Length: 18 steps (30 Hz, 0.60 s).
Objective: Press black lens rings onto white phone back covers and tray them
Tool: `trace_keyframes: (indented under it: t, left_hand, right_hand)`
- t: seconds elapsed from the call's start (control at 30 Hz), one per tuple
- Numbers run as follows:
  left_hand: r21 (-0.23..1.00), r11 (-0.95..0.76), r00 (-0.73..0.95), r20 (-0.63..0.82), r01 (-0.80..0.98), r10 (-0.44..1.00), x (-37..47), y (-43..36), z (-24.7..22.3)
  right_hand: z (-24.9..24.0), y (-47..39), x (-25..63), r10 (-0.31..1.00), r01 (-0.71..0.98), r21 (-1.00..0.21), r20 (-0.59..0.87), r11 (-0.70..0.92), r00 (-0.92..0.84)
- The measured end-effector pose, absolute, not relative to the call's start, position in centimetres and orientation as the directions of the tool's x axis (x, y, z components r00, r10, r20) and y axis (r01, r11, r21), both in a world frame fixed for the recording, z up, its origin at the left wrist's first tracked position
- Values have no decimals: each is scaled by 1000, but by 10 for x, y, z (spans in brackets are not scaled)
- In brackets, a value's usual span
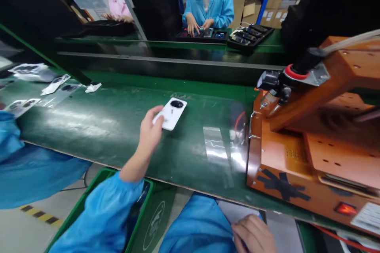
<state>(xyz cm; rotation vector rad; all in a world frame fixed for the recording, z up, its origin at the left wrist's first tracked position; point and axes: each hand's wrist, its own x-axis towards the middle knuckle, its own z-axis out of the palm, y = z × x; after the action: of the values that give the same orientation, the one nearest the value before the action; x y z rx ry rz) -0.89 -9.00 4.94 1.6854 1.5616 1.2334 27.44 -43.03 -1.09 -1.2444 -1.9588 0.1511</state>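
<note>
there's the white phone-shaped panel [173,116], on or just above the green desk [118,132]; we can't tell which. our left hand [150,130] has its grip pinched on the near end, thumb on the face. so the panel lies outward and to the right of that grip, long axis slanting near-left to far-right, dark camera patch [177,104] at the far end. the left is clearly nearer; our right hand [255,233] sits low, below the desk's front edge, by a pale flat thing [233,210]. its fingertips are hidden, so we can't tell what that grip is doing. rightward, the orange machine [326,146] is cut off by the frame.
</note>
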Motion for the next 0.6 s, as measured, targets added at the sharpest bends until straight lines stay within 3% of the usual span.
trace_keyframes:
  t: [0.17,0.27,0.37,0.43,0.5,0.6]
  left_hand:
    - [841,-1,-86,57,541,995,-33,-218,32]
    - [653,47,-49,-16,756,999,-26,-253,38]
    - [468,30,-77,82,883,994,-22,-282,47]
    - [527,-35,-7,78,849,997,-18,-304,46]
    - [693,-72,167,-71,717,983,-10,-325,41]
    - [896,98,391,-285,434,875,8,-344,28]
  right_hand:
    - [10,-391,253,837,868,-269,485,417,-252]
    - [10,-373,241,873,907,-202,410,369,-264]
    - [6,-380,240,811,873,-196,500,447,-303]
    - [8,-397,242,779,845,-216,543,489,-312]
    - [13,-419,243,762,817,-240,561,524,-324]
    - [22,-447,241,771,785,-282,532,551,-350]
